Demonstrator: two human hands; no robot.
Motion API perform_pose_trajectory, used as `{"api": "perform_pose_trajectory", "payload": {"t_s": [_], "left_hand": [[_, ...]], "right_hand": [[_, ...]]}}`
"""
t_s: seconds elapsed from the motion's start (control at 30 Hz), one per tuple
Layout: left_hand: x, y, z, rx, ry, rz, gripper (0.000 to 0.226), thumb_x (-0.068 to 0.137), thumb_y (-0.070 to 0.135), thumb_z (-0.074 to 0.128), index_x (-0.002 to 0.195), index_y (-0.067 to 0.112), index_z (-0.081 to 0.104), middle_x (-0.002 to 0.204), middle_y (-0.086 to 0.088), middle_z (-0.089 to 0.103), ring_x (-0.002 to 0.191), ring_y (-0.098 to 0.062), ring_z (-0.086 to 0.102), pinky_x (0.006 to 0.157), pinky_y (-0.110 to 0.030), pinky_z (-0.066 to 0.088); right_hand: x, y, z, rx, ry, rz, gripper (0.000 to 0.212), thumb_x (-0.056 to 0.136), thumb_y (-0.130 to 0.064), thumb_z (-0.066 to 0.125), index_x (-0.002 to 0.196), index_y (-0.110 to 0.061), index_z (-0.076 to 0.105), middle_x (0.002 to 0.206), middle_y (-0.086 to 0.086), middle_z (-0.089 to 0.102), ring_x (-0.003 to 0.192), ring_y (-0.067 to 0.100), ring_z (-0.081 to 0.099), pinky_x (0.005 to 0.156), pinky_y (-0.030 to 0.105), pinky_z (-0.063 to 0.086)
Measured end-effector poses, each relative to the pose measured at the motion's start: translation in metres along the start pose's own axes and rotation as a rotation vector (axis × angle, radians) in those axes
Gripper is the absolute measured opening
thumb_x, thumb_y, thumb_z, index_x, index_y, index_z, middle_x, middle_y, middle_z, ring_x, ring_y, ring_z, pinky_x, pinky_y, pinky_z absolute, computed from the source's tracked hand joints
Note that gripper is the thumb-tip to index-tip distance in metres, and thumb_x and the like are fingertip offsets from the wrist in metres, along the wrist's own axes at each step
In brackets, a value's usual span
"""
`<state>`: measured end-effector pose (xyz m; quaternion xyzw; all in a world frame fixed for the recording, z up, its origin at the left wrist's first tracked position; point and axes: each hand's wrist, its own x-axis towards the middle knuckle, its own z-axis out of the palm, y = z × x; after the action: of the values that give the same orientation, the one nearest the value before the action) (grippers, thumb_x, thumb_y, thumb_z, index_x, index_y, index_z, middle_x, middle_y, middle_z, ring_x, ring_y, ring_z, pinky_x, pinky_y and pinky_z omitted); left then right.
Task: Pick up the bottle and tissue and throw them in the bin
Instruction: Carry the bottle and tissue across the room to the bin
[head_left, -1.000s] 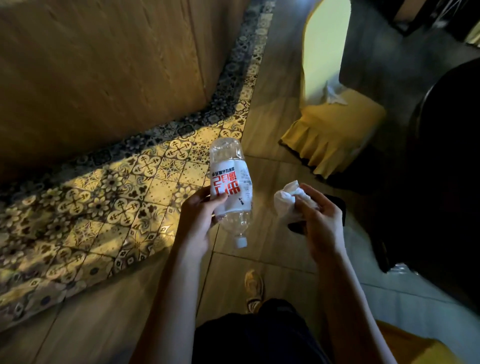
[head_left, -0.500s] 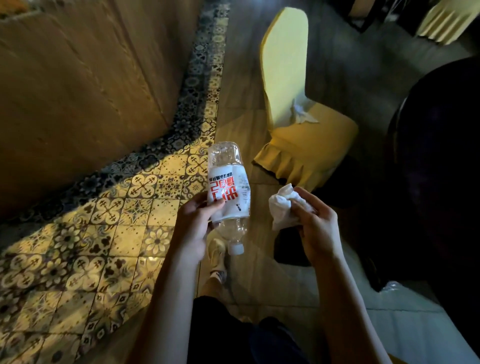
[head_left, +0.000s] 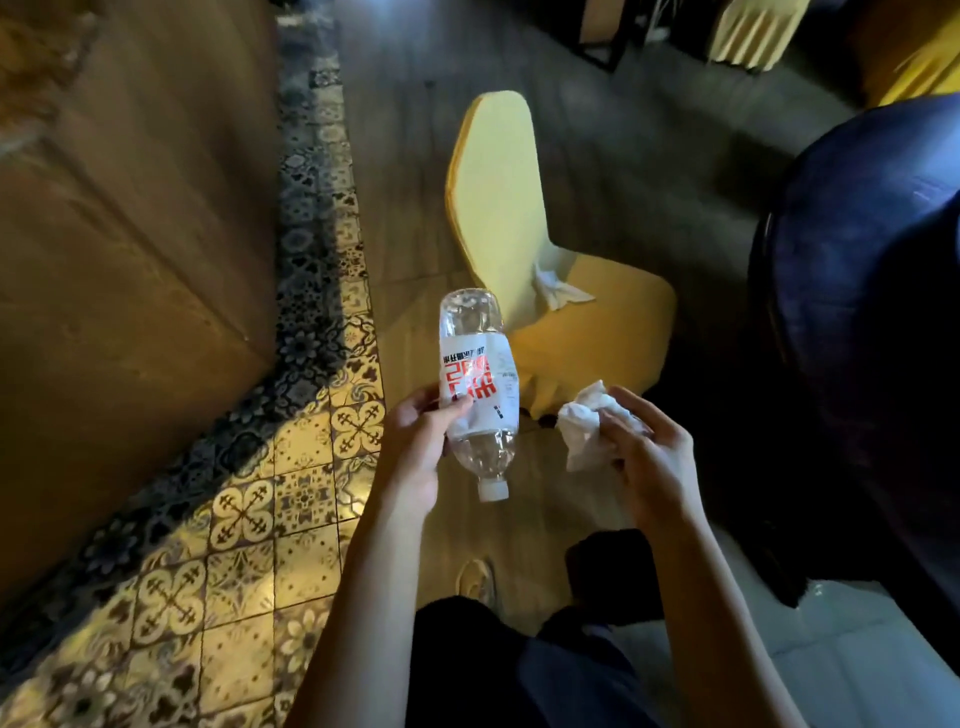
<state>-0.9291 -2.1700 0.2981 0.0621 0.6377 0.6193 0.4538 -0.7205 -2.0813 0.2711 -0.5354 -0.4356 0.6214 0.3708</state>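
A clear plastic bottle (head_left: 478, 387) with a white and red label is held in my left hand (head_left: 415, 457), its white cap pointing down towards me. My right hand (head_left: 649, 462) grips a crumpled white tissue (head_left: 584, 426) just to the right of the bottle. Both hands are in front of my body above the floor. No bin is in view.
A yellow-covered chair (head_left: 498, 208) stands just ahead, with another white tissue (head_left: 558, 288) on its seat. A wooden wall (head_left: 130, 234) runs along the left above patterned floor tiles (head_left: 244, 519). A dark round table (head_left: 872, 312) fills the right. My legs and shoe (head_left: 475, 579) are below.
The view has swung and moved forward: the yellow chair now sits closer and more central. Both hands keep the same hold on the bottle and tissue.
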Motion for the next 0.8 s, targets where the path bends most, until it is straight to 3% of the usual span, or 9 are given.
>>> {"api": "perform_pose_trajectory", "payload": {"t_s": [0.17,0.3,0.47,0.57,0.63,0.7,0.8], "left_hand": [[0.056,0.013,0.027,0.026,-0.042,-0.074,0.024,0.085,0.001,0.071,0.105,0.012,0.075,0.097,-0.004,0.078,0.087,-0.019,0.071,0.064,-0.029,0.051],[0.108,0.018,0.055,0.055,-0.045,-0.105,0.02,0.085,0.002,0.072,0.097,0.017,0.076,0.094,-0.002,0.079,0.082,-0.014,0.073,0.061,-0.027,0.053],[0.181,0.029,0.106,0.084,-0.041,-0.149,0.02,0.087,-0.002,0.068,0.095,0.015,0.074,0.087,0.0,0.078,0.073,-0.012,0.073,0.051,-0.02,0.053],[0.228,0.034,0.139,0.12,0.013,-0.182,0.019,0.086,-0.002,0.068,0.097,0.014,0.073,0.096,-0.006,0.077,0.086,-0.02,0.071,0.062,-0.026,0.055],[0.262,0.035,0.159,0.152,0.049,-0.217,0.019,0.086,-0.001,0.07,0.1,0.012,0.073,0.102,-0.01,0.077,0.093,-0.025,0.071,0.069,-0.03,0.055],[0.295,0.035,0.178,0.206,0.083,-0.24,0.019,0.086,0.0,0.071,0.102,0.01,0.072,0.104,-0.012,0.076,0.09,-0.022,0.072,0.063,-0.027,0.056],[0.349,0.029,0.204,0.286,0.106,-0.25,0.016,0.085,0.001,0.073,0.096,0.014,0.074,0.099,-0.009,0.078,0.085,-0.019,0.072,0.06,-0.024,0.054]], "right_hand": [[0.042,-0.008,0.003,0.037,0.084,0.036,0.042,0.088,-0.013,0.077,0.128,-0.012,0.069,0.109,0.008,0.077,0.102,0.023,0.075,0.085,0.038,0.061],[0.091,-0.006,-0.002,0.029,0.13,0.072,0.036,0.089,-0.012,0.076,0.124,-0.019,0.072,0.109,0.007,0.077,0.103,0.025,0.074,0.09,0.043,0.059],[0.179,-0.012,-0.006,0.01,0.174,0.114,0.03,0.089,-0.013,0.075,0.117,-0.024,0.074,0.106,0.002,0.077,0.099,0.021,0.075,0.087,0.039,0.06],[0.243,-0.016,-0.004,-0.026,0.153,0.144,0.033,0.089,-0.013,0.075,0.121,-0.02,0.072,0.104,-0.001,0.076,0.097,0.018,0.075,0.078,0.031,0.06],[0.288,-0.019,-0.002,-0.064,0.135,0.17,0.035,0.089,-0.015,0.075,0.124,-0.018,0.071,0.104,-0.003,0.075,0.094,0.014,0.075,0.072,0.025,0.058],[0.334,-0.018,-0.001,-0.105,0.112,0.211,0.037,0.089,-0.019,0.076,0.126,-0.017,0.07,0.107,-0.002,0.074,0.09,0.009,0.074,0.068,0.022,0.058],[0.403,-0.009,0.006,-0.19,0.048,0.236,0.047,0.082,-0.034,0.079,0.125,-0.019,0.069,0.11,-0.001,0.073,0.092,0.014,0.074,0.068,0.028,0.061]]}}
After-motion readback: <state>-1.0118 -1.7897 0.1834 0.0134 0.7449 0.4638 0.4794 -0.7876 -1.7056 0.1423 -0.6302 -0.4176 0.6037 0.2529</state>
